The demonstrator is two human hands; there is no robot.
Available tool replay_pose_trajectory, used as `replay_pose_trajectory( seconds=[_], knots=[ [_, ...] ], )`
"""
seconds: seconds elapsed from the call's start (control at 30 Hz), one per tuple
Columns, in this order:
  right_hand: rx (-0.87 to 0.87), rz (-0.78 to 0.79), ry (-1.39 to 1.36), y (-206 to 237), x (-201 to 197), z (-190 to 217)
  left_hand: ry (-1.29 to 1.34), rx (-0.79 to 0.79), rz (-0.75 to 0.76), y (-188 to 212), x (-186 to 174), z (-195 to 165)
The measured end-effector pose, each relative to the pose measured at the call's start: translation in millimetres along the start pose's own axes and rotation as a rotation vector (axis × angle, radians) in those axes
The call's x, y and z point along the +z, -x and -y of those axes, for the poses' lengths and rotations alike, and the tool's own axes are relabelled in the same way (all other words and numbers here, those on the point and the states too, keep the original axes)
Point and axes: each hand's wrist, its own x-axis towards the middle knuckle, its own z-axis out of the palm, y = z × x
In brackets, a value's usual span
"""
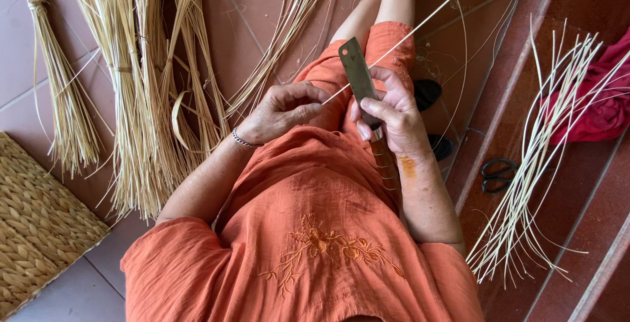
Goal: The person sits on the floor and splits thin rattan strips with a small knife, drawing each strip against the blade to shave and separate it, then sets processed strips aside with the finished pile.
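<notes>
Long pale straw-coloured reed strip [420,27] ran diagonally from the lap up to the upper right, crossing the flat grey steel knife blade [357,76]. Near end pinched between thumb and fingers of the left hand [282,111]. Right hand [390,115] closed around the knife's wooden handle, thumb on the blade, edge against the strip. Bundled reeds [131,86] lay left.

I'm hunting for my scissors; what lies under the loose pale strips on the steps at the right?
Black scissors lie on the step, handles showing, beside the loose strips; the strips cover their blades. A red cloth lies partly beneath the strips' upper ends.
</notes>
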Motion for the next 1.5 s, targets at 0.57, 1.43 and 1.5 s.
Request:
replay_pose_trajectory(
  seconds=[0.57, 1.43, 1.5],
  knots=[
    [0.077, 0.114, 0.257, 2, 24, -20, 0.032, 0.169, -0.041, -2, 14, 2],
    [-0.146, 0.003, 0.223, -2, 4, 12, -0.344, 0.062, -0.078, 34, 4, -20],
    [-0.135, -0.012, 0.227, -1, 2, 13, -0.301, 0.074, -0.043, 37, 1, -20]
  ],
)
